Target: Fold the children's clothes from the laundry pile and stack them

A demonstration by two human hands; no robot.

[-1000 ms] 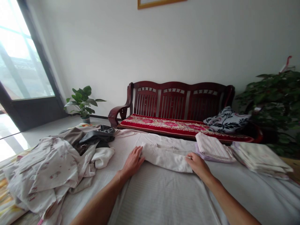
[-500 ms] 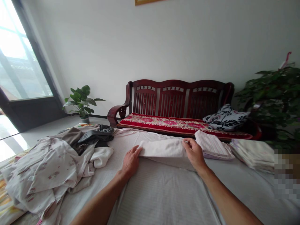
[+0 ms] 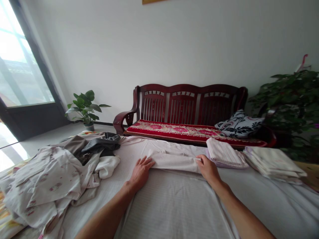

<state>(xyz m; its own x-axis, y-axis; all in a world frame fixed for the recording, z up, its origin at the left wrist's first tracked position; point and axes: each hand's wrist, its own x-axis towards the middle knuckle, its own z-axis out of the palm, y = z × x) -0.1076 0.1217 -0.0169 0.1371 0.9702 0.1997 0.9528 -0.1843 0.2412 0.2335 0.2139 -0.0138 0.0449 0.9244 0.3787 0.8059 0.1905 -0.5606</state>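
Observation:
A pale, finely striped garment lies spread in front of me, its far end turned over into a flat band. My left hand rests on the left end of that band, fingers stretched out and lying flat. At the band's right end, my right hand pinches the edge of the cloth between thumb and fingers. Just beyond my right hand sits a folded striped cloth piece with a lilac edge. The near end of the garment runs out of view between my forearms.
Left of me is a loose heap of clothes, white printed and dark pieces together. A folded stack stands at the right. Beyond are a red wooden bench, a patterned cushion, a potted plant and leafy plants.
The turned-over band has come down flatter and slightly nearer, and a fold edge now shows along its top. My right hand has moved slightly towards me; the left fingers lie flatter.

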